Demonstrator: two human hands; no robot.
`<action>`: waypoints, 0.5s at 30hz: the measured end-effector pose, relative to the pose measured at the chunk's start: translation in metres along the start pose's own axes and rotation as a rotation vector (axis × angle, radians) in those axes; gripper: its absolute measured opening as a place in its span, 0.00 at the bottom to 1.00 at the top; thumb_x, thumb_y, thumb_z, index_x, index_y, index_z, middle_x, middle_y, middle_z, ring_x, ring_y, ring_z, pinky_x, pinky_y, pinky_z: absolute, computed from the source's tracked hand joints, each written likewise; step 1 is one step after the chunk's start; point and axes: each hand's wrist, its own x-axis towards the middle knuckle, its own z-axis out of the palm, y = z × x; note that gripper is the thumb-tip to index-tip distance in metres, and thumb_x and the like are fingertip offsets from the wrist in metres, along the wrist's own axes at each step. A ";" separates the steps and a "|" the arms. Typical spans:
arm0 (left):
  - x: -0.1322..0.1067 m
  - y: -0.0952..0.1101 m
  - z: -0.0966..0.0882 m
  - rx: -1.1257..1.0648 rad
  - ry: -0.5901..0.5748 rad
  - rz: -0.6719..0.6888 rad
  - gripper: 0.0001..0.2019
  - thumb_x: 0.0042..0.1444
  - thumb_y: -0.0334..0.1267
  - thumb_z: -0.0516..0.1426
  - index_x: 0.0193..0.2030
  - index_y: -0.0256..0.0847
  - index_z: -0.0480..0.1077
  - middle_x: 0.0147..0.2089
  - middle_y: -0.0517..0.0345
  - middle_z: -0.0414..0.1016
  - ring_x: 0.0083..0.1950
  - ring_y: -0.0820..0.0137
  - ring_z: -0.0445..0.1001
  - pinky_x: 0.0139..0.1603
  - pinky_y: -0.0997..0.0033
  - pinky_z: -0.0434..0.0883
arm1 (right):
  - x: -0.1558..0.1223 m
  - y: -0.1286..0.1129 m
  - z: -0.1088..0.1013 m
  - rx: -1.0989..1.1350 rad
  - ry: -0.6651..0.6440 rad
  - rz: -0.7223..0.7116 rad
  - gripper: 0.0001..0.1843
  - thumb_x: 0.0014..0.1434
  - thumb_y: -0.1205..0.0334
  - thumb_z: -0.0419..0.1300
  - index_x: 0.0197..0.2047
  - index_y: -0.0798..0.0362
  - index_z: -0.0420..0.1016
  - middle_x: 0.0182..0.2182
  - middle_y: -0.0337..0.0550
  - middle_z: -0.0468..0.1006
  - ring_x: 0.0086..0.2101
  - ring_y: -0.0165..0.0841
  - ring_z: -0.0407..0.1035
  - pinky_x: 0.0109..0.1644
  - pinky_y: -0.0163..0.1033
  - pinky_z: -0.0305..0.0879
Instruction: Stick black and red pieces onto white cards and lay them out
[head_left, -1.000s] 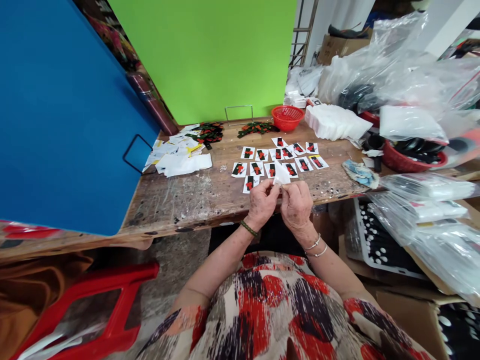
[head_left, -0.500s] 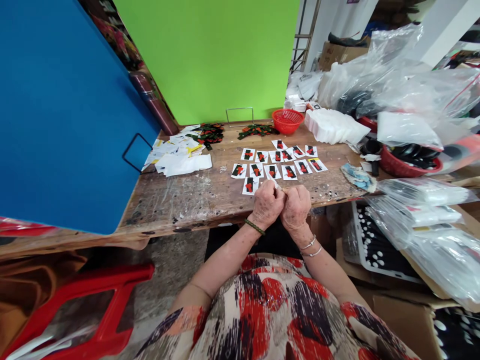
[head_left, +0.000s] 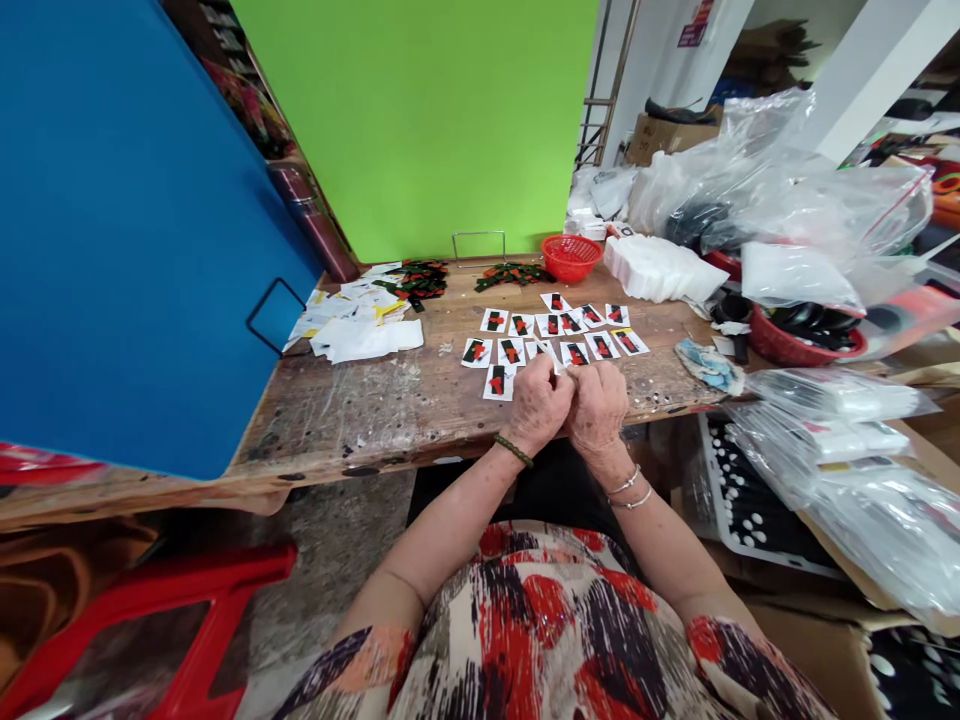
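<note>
My left hand (head_left: 541, 402) and my right hand (head_left: 598, 408) are both closed, knuckles up and side by side at the table's front edge. A piece of white card or paper (head_left: 549, 352) sticks up past the fingers of my left hand. What lies between the fingertips of my right hand is hidden. Beyond them, several white cards are spread in rough rows, each bearing a dark strip with a red piece; one such card (head_left: 499, 382) lies just left of my left hand.
Loose white papers (head_left: 367, 338) and a pile of dark-and-orange strips (head_left: 421, 279) lie at left. A smaller strip pile (head_left: 514, 275), a red basket (head_left: 571, 258) and a white stack (head_left: 660, 268) sit at the back. A blue-white cloth (head_left: 710, 366) is at right.
The white piece now reaches further out from my left hand, over a card in the row behind. Both hands stay closed together. The camera view has tilted slightly.
</note>
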 end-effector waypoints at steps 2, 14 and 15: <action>-0.001 -0.003 0.001 0.047 0.004 0.012 0.17 0.48 0.27 0.56 0.23 0.46 0.49 0.23 0.64 0.55 0.28 0.69 0.57 0.33 0.67 0.56 | -0.002 -0.001 0.001 0.005 0.018 -0.001 0.12 0.72 0.60 0.53 0.36 0.49 0.74 0.29 0.46 0.68 0.33 0.40 0.61 0.39 0.45 0.55; -0.022 0.009 -0.001 -0.275 -0.113 -0.152 0.14 0.52 0.31 0.60 0.21 0.42 0.59 0.23 0.64 0.61 0.28 0.73 0.61 0.34 0.70 0.62 | 0.018 0.014 -0.003 0.303 -0.010 0.171 0.14 0.67 0.67 0.53 0.51 0.53 0.75 0.49 0.55 0.76 0.50 0.42 0.69 0.50 0.47 0.68; -0.024 0.010 -0.002 -0.412 -0.176 -0.245 0.12 0.51 0.32 0.62 0.23 0.41 0.62 0.24 0.63 0.64 0.29 0.73 0.64 0.35 0.70 0.64 | 0.019 0.018 -0.002 0.363 0.020 0.199 0.13 0.66 0.67 0.53 0.49 0.52 0.76 0.47 0.54 0.76 0.49 0.41 0.70 0.49 0.47 0.69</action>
